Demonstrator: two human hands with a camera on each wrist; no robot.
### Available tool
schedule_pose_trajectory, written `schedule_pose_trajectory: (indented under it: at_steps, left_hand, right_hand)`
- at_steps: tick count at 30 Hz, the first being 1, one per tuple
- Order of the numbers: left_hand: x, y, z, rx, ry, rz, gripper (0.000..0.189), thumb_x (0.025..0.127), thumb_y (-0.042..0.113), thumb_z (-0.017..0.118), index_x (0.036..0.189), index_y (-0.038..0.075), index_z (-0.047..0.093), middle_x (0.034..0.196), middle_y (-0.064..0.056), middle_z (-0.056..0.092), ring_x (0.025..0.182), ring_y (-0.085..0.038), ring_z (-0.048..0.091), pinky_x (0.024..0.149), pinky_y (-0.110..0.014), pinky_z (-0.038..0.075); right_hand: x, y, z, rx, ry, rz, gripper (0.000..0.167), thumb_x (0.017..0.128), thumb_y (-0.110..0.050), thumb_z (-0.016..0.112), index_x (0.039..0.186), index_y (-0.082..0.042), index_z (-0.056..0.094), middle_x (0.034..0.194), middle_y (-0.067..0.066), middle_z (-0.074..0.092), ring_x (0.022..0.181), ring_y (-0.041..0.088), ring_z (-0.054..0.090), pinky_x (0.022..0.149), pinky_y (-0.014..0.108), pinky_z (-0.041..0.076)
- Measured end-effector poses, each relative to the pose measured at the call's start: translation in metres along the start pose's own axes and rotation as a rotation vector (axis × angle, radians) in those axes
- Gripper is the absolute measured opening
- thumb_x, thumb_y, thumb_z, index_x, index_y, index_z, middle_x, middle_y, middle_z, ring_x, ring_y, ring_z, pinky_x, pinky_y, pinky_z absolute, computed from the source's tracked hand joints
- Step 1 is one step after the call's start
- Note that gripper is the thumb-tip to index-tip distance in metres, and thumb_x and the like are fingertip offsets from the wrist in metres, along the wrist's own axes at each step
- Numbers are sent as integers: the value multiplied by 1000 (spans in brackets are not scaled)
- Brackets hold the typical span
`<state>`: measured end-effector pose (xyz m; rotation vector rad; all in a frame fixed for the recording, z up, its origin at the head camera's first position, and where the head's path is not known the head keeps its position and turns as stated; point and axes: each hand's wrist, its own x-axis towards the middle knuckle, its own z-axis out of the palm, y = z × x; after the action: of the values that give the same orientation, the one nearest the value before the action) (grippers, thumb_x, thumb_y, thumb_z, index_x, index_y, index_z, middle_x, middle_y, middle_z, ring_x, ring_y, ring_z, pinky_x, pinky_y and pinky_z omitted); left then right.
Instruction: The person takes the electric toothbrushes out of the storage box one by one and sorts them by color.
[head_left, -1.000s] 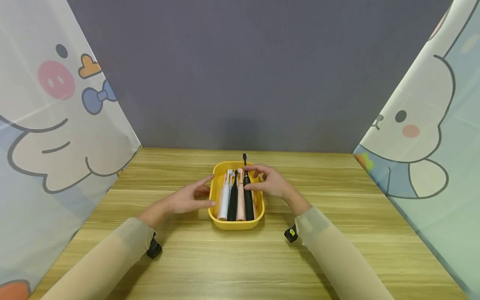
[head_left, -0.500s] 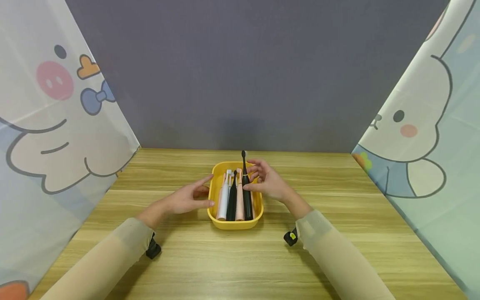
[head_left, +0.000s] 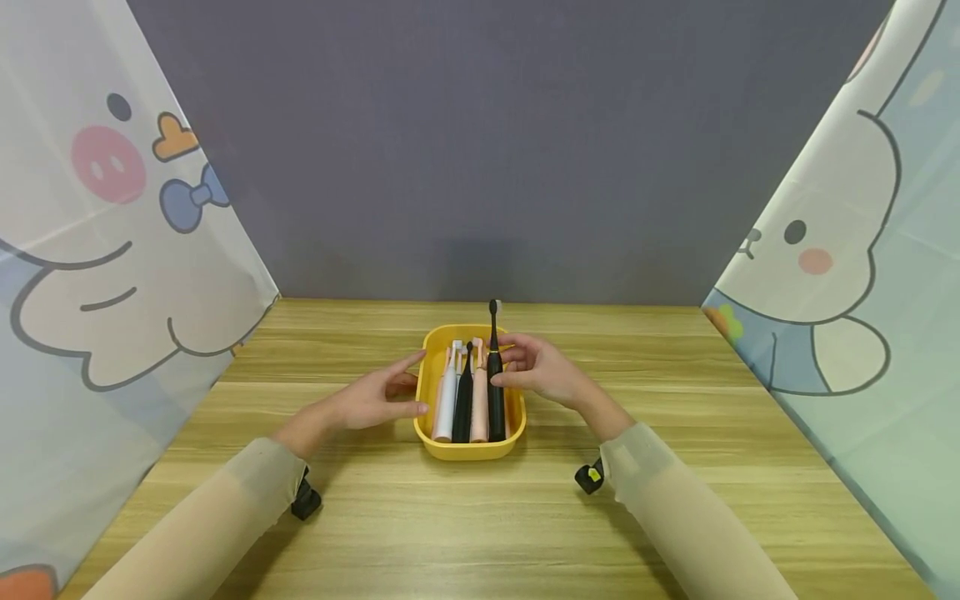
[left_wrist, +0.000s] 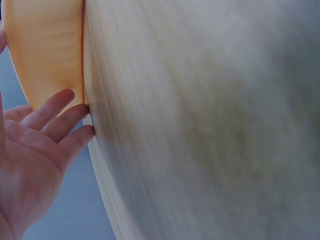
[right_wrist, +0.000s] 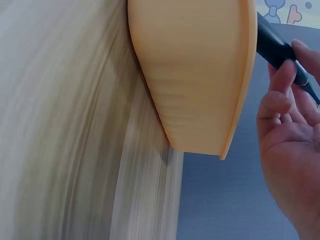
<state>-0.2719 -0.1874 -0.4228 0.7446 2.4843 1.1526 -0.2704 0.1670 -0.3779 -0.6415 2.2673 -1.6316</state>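
A yellow plastic basket [head_left: 469, 453] holds several electric toothbrushes side by side: a white toothbrush [head_left: 447, 404], a black toothbrush [head_left: 463, 407], a pink toothbrush [head_left: 479, 408] and others partly hidden beneath. On the right, my right hand [head_left: 546, 372] pinches a second black toothbrush [head_left: 496, 407] between thumb and fingers; its head sticks up past the far rim. The right wrist view shows this black handle [right_wrist: 274, 42] raised above the rim. My left hand [head_left: 369, 400] is at the basket's left side with fingers extended, the thumb by the rim.
The basket stands on a wood-grain table [head_left: 465, 533]. A grey panel [head_left: 480, 150] rises behind the table's far edge. Cartoon-printed sheets [head_left: 127, 317] flank both sides. A black camera mount is on each wrist.
My right fingers lifted off the black toothbrush's neck, then came back around it. The toothbrush has risen a little and swung slightly right. My left hand has stayed almost still.
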Motion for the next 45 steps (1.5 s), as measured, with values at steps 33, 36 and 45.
schedule_pose_trajectory:
  at_steps: [33, 36, 45]
  left_hand:
    - [-1, 0, 0, 29, 2, 8, 106, 102, 48, 79, 178, 17, 12, 160, -24, 59, 149, -44, 57, 129, -66, 35]
    - [-1, 1, 0, 30, 3, 13, 107, 102, 48, 79, 178, 16, 12, 160, -23, 59, 149, -44, 57, 130, -67, 35]
    - [-2, 3, -1, 26, 1, 12, 107, 102, 48, 79, 178, 16, 12, 160, -22, 60, 149, -43, 57, 130, -67, 33]
  right_hand:
    - [-17, 9, 0, -84, -45, 58, 36, 98, -18, 84, 128, -1, 73, 116, 10, 80, 92, 16, 71, 79, 34, 62]
    - [-17, 9, -3, -84, 6, 44, 39, 98, -17, 84, 130, 0, 72, 119, 12, 80, 97, 16, 74, 85, 38, 65]
    - [-17, 0, -17, -66, 135, -24, 32, 99, -14, 84, 126, 0, 75, 104, 5, 78, 97, 38, 74, 84, 40, 66]
